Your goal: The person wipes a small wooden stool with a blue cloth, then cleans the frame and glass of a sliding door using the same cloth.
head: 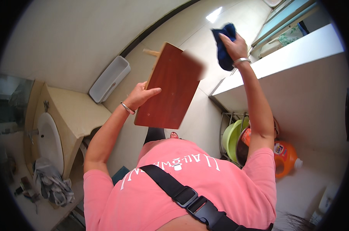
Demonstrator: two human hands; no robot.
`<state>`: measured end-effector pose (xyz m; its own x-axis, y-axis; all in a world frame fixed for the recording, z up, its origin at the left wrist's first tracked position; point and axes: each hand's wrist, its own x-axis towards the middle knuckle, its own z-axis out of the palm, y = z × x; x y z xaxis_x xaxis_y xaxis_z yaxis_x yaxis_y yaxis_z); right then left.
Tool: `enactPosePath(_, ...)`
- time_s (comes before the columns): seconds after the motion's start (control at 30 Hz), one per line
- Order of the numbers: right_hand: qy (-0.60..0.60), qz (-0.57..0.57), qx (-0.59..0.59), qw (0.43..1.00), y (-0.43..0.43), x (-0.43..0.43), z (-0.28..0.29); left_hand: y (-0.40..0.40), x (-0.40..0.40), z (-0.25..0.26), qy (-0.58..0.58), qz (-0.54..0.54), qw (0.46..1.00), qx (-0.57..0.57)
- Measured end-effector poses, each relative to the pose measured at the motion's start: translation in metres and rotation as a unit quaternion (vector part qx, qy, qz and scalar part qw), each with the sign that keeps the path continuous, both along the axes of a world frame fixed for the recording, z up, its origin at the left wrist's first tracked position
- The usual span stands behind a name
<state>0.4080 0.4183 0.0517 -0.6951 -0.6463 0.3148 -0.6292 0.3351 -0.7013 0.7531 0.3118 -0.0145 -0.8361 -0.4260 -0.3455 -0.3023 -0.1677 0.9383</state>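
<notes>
My left hand (141, 95) grips the left edge of a reddish-brown wooden board (174, 89), its thumb lying on the broad face. The board is held up in front of me, tilted, with a few small round marks on its face. A short pale wooden piece (151, 52) sticks out past its upper left edge. The board's upper right corner is blurred. Up and to the right of the board, apart from it, my right hand (235, 47) holds a bunched dark blue cloth (225, 49).
On the left is a counter (73, 106) with a white washbasin (50, 141) and a crumpled grey cloth (51, 182). A pale plastic bin (111, 79) stands by the wall. At right are a rack with a green basin (232, 138), an orange detergent bottle (285, 158) and a white-topped ledge (293, 57).
</notes>
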Motion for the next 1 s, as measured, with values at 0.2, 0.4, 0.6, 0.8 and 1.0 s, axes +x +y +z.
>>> enactPosePath(0.2,-0.199,-0.028,0.031,0.979,0.038,-0.028,-0.079,-0.082,-0.046,-0.010,0.029,0.074,0.976,0.202)
enactPosePath(0.4,-0.396,-0.066,-0.036,0.915,0.028,0.002,-0.137,-0.137,-0.104,-0.014,0.034,0.050,0.960,0.272)
enactPosePath(0.6,-0.559,-0.067,-0.113,0.819,-0.011,-0.006,-0.130,-0.160,-0.166,-0.004,0.030,0.037,0.953,0.298)
enactPosePath(0.8,-0.630,0.035,-0.113,0.767,-0.036,-0.049,-0.093,-0.162,-0.244,0.003,0.014,0.001,0.951,0.308)
enactPosePath(1.0,-0.594,0.067,-0.087,0.797,-0.035,-0.110,-0.064,-0.166,-0.314,0.001,-0.015,-0.005,0.957,0.288)
